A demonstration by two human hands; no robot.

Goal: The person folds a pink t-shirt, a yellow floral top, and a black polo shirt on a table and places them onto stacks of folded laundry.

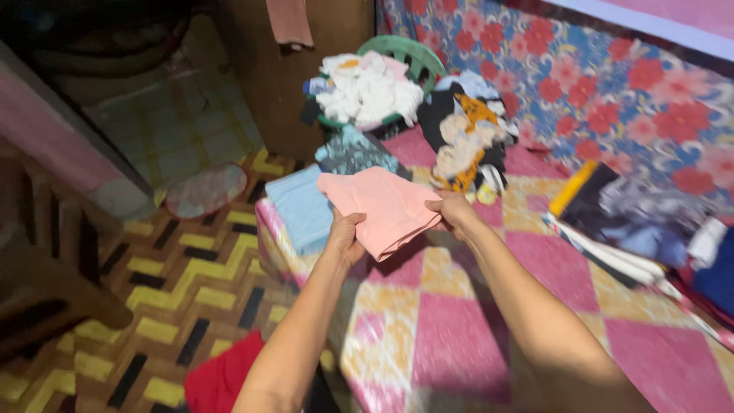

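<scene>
Both hands gripping folded peach-pink cotton garment, holding it in air just above bed with pink-and-yellow checked cover. Left hand pinching near edge, right hand clamping far side.

Risks, as judged:
- lower corner hanging loose between hands; fold likely slipping open if grip is slackening
- folded light-blue cloth lying just left of left hand at bed edge; nudge likely tipping it to floor

Containers: green plastic basket beyond hands, holding white and pale-pink crumpled laundry, heaping over rim.
</scene>
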